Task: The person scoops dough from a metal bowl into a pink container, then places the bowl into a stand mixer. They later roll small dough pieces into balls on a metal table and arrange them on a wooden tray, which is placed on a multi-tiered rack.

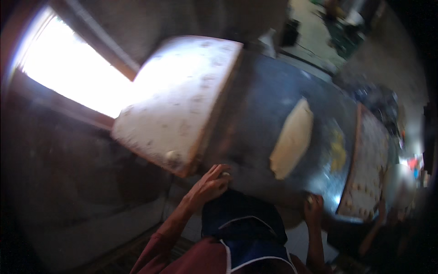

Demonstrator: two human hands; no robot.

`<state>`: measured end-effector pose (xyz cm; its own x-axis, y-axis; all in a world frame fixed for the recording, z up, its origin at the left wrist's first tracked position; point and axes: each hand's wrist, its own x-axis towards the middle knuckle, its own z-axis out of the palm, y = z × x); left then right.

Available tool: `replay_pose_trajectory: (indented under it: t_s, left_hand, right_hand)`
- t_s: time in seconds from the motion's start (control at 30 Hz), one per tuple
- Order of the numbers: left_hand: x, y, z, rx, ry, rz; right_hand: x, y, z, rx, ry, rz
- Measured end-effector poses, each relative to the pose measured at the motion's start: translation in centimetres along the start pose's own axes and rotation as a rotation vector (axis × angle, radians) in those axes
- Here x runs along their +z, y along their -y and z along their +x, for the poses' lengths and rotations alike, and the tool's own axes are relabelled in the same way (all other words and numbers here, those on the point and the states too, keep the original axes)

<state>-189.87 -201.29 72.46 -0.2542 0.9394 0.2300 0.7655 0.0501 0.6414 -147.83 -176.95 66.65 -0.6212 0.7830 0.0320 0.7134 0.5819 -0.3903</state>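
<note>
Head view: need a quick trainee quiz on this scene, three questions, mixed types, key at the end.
1. True or false: the long, flat, pale-tan, dough-like sheet touches the right hand.
2. What colour is the irregular patch on the grey, metal-looking table, to the right of the sheet?
A) red
B) yellow
C) green
3. Fill in: the large, whitish, wood-edged board on the picture's left is nearer the person's ___ hand.

Key:
1. False; the two are apart.
2. B, yellow.
3. Left; the left hand is just beyond the board's near corner.
</note>
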Motion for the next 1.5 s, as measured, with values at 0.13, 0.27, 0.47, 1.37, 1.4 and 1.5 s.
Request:
replay_pose_trajectory:
  t_s: [0.13, 0.27, 0.47, 1.37, 1.4, 1.5]
  left_hand:
    - [-13.4, -1.1, -2.1, 0.024, -0.351, 0.273]
    - [-22.6, 2.3, -4.0, -0.089, -0.769, 0.539]
    - [-21.0, 15.4, -10.2, -0.419, -0.651, 0.083]
    - [14.5, -9.7, 8.5, -1.068, 0.367, -1.311]
    - [14.2, -10.4, 7.9, -1.005, 0.439, -1.31]
    - [12.9, -10.5, 7.1, -0.891, 0.638, -1.219]
  right_hand:
    - [-2.4, 6.5, 5.1, -0.14, 0.223, 0.062]
    - [-6.6, 33.8, 12.6, -0.79, -0.13, 0.562]
    - [0.5, 50.8, 13.0, -1.152, -0.067, 0.728]
    - [2.4, 15.5, 2.3, 0.293, -0.198, 0.678]
    - [3.6, 13.5, 2.9, 0.46, 0.084, 1.054]
    - [4.6, 10.7, 6.8, 0.725, 0.707, 1.819]
